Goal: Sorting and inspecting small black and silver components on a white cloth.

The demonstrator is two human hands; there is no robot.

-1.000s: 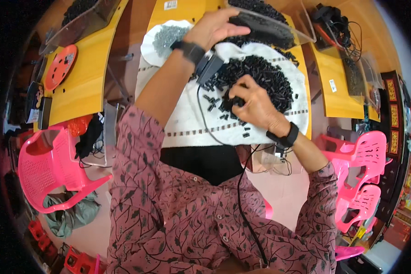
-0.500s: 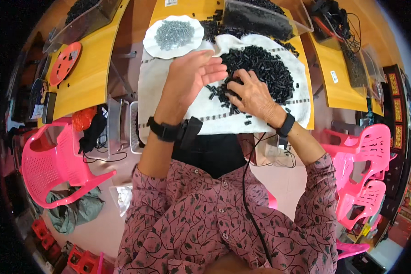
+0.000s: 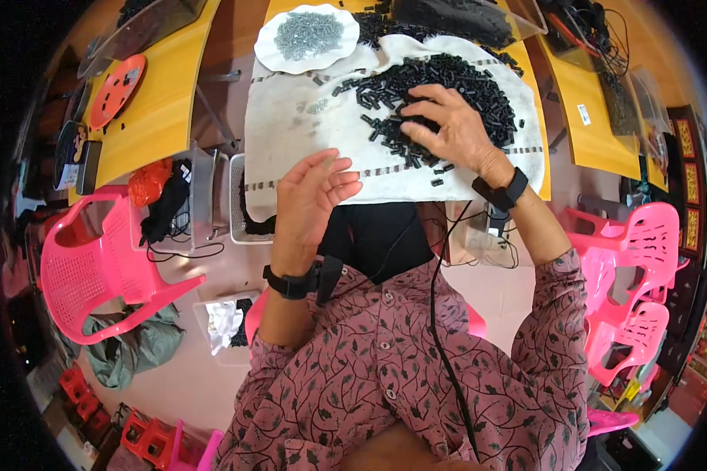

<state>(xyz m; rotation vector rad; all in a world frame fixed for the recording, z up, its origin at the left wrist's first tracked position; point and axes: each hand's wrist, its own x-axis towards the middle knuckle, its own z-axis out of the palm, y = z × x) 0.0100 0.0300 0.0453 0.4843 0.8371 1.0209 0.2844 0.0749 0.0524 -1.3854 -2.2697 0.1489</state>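
Note:
A heap of short black tube-like pieces [image 3: 479, 102] is spread over a white cloth [image 3: 283, 157] on the table. My right hand [image 3: 456, 129] reaches over the heap's near left side, fingers apart and bent; no piece shows in its grip. Near the cloth's front edge, my left hand [image 3: 310, 200] is raised with its palm turned right. Its fingers are loosely bent and apart, and I see nothing in them. A white scalloped plate [image 3: 265, 51] at the back left holds many small clear pieces [image 3: 310, 35]. A few clear pieces [image 3: 316, 106] lie on the cloth below it.
Behind the heap stands a clear bin [image 3: 456, 22] of black pieces. A yellow table [image 3: 161, 102] with a red plate [image 3: 118, 93] is at left, another yellow table [image 3: 597, 141] at right. Pink chairs [image 3: 94, 259] flank me. A black cable [image 3: 440, 330] runs down my shirt.
My left hand has come back from beside the heap toward the cloth's front edge. My right hand has lifted slightly and its fingers have spread. The whole view has shifted a little.

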